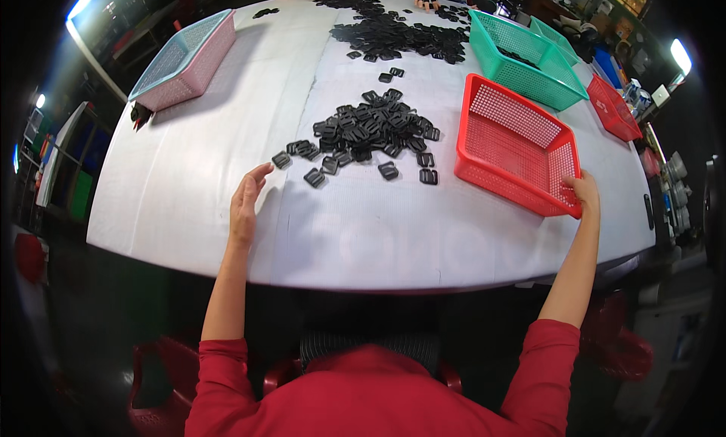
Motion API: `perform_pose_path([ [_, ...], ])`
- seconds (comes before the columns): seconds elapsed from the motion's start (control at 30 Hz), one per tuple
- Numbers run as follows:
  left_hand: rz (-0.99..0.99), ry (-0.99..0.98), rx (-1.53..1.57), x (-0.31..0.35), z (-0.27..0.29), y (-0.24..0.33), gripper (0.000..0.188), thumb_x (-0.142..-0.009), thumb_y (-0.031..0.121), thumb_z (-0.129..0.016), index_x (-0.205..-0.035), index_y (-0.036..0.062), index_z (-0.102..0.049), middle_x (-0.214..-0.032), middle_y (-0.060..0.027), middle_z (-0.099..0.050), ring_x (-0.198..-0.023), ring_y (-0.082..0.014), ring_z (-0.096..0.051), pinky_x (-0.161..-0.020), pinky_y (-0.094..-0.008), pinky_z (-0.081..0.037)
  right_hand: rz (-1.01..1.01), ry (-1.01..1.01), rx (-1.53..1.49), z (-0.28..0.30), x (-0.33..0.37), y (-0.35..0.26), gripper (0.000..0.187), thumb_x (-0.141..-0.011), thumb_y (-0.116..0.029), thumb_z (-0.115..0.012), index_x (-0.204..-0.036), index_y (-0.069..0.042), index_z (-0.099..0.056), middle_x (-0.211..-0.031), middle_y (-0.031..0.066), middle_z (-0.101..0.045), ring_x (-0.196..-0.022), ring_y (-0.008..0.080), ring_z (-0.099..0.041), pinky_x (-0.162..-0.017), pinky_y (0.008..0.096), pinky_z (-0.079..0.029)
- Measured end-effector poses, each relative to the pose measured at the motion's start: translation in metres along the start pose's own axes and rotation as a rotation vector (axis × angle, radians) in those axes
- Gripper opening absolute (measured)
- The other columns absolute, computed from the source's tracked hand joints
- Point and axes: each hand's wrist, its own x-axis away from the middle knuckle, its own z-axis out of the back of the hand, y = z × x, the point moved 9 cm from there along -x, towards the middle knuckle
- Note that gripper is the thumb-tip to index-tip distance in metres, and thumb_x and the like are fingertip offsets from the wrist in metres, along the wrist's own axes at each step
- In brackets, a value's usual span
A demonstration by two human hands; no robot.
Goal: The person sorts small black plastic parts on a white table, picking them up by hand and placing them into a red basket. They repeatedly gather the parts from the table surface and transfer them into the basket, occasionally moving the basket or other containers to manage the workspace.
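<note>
At three o'clock, the right hand (582, 192) is gripping a red basket (514, 147). The empty left hand (246, 202) is pointing toward one o'clock.

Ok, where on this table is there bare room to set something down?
Left, between the pink basket and your left fingers; also the strip between the nearer black pile and near table edge. Crowded around the far black pile, green basket and red basket.

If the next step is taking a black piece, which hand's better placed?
Likely the left hand: it looks free, fingertips just beside the nearest black piece. The right hand holds the large red basket, farther from the pile.
</note>
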Motion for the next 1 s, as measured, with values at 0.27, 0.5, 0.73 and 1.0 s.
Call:
perform_pose_path([
  [0.27,-0.205,-0.217,-0.163,0.095,-0.045,0.101,0.044,-0.103,0.026,-0.036,-0.135,-0.0020,-0.046,-0.133,-0.0156,-0.052,-0.130,-0.0236,-0.044,-0.108,-0.0394,-0.033,0.300,0.176,-0.419,0.065,0.176,-0.068,0.031,-0.089,-0.002,-0.056,-0.119,0.004,-0.052,-0.101,0.0142,-0.066,-0.079,0.0174,-0.067,-0.065,0.0287,-0.055],
  [0.5,0.006,-0.382,0.617,0.212,-0.029,0.121,0.064,-0.094,0.015,-0.054,-0.148,-0.0002,-0.022,-0.147,-0.0159,-0.036,-0.138,-0.0223,-0.032,-0.111,-0.0377,-0.029,0.528,0.069,-0.327,-0.021,0.429,-0.122,0.062,-0.087,0.005,-0.052,-0.145,-0.002,-0.030,-0.134,0.0227,-0.051,-0.114,0.0296,-0.059,-0.094,0.0377,-0.047],
  [0.73,0.387,-0.086,0.176,0.293,-0.030,0.008,0.052,-0.089,-0.002,-0.050,-0.139,-0.0006,-0.036,-0.128,-0.0097,-0.050,-0.119,-0.0158,-0.048,-0.102,-0.0305,-0.038,0.390,-0.306,-0.187,-0.129,0.478,-0.032,0.071,-0.084,0.004,-0.052,-0.148,-0.009,-0.025,-0.119,0.0244,-0.060,-0.101,0.0399,-0.063,-0.085,0.0429,-0.051],
  [1.0,0.480,-0.153,0.151,0.284,-0.039,-0.059,0.056,-0.086,-0.006,-0.044,-0.140,0.0017,-0.035,-0.129,-0.0126,-0.052,-0.121,-0.0202,-0.050,-0.104,-0.0327,-0.036,0.357,-0.350,-0.051,-0.153,0.473,-0.019,0.074,-0.083,0.001,-0.053,-0.149,-0.009,-0.022,-0.123,0.0257,-0.057,-0.101,0.0414,-0.062,-0.085,0.0435,-0.051],
])
